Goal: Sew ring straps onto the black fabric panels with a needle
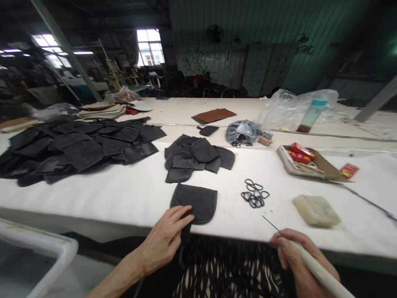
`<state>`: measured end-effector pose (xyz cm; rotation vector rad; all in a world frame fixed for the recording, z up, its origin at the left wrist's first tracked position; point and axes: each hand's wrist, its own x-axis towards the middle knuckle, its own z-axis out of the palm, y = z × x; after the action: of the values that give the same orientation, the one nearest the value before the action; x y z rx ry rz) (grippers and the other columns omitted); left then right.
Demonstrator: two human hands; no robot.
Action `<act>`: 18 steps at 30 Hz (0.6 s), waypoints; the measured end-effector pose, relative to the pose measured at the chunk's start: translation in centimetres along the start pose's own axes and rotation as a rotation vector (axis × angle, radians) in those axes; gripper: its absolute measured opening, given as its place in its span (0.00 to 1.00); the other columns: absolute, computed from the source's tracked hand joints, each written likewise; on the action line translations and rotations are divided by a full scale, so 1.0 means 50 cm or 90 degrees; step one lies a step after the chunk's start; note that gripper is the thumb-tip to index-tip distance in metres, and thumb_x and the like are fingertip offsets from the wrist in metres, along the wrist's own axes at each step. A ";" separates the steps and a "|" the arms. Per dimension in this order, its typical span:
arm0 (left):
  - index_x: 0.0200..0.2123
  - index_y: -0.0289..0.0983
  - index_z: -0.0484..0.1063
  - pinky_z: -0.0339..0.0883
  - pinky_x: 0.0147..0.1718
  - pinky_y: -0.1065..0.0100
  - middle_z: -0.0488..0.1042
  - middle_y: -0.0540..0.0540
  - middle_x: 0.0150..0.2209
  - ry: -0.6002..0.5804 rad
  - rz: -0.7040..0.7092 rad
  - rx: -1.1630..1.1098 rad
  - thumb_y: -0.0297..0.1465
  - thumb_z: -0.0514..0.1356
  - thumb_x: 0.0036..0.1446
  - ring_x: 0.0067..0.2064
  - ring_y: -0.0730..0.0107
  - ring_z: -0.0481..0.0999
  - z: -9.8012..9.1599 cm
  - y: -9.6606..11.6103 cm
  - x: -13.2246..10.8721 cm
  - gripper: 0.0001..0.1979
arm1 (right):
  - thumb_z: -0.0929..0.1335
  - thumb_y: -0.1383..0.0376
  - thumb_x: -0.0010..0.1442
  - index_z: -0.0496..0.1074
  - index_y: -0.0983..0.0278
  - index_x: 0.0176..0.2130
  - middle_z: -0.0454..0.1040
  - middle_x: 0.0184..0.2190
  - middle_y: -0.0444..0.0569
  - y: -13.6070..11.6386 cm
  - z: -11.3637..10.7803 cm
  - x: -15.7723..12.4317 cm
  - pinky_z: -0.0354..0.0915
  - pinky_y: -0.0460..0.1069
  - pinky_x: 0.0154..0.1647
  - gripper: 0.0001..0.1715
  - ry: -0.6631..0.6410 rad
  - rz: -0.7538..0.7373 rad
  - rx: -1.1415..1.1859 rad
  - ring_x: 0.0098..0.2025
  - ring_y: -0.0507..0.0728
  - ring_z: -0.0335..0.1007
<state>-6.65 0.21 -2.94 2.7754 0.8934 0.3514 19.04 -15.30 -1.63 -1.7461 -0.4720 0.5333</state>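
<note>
A black flap-shaped piece [198,200] with a stitched, rounded edge lies at the near table edge. My left hand [169,234] grips its lower left side, fingers on top; the thumb's hold is partly hidden. A dark strip hangs below those fingers. My right hand [299,252] is closed around a pick-like tool [313,265] with a long pale handle and a thin dark tip, which points up and left, apart from the piece. Just beyond the tip are several black D-rings [254,196] in a loose cluster. A yellowish block [316,210] sits right of them.
Similar black pieces form a small stack [198,155] and a large pile [80,145] on the left. An open cardboard box [287,163] holds red packets. Farther back are a bag of dark rings [242,131], brown sheets [214,116] and clear plastic [285,109].
</note>
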 end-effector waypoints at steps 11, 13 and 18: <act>0.48 0.47 0.73 0.66 0.52 0.66 0.75 0.48 0.50 0.178 0.067 -0.155 0.24 0.51 0.56 0.50 0.65 0.74 0.069 -0.080 -0.009 0.21 | 0.65 0.58 0.60 0.68 0.62 0.37 0.68 0.23 0.42 0.054 0.011 0.102 0.59 0.46 0.24 0.10 -0.066 -0.260 -0.085 0.22 0.51 0.62; 0.45 0.47 0.75 0.67 0.52 0.64 0.76 0.48 0.48 0.200 0.044 -0.184 0.24 0.52 0.56 0.50 0.64 0.74 0.074 -0.062 0.001 0.18 | 0.64 0.61 0.61 0.67 0.62 0.36 0.69 0.25 0.43 0.057 0.016 0.122 0.60 0.46 0.27 0.07 -0.062 -0.329 -0.195 0.26 0.53 0.64; 0.40 0.46 0.74 0.68 0.49 0.67 0.76 0.50 0.46 0.256 0.008 -0.281 0.26 0.54 0.57 0.47 0.66 0.75 0.035 0.012 0.041 0.13 | 0.61 0.69 0.59 0.68 0.63 0.38 0.71 0.30 0.48 0.052 0.038 0.164 0.60 0.50 0.35 0.08 -0.053 -0.436 -0.374 0.33 0.57 0.65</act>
<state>-4.21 0.75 -4.10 2.3367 0.7600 1.0028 24.69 -9.72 -5.40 -1.9484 -1.3222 -0.0409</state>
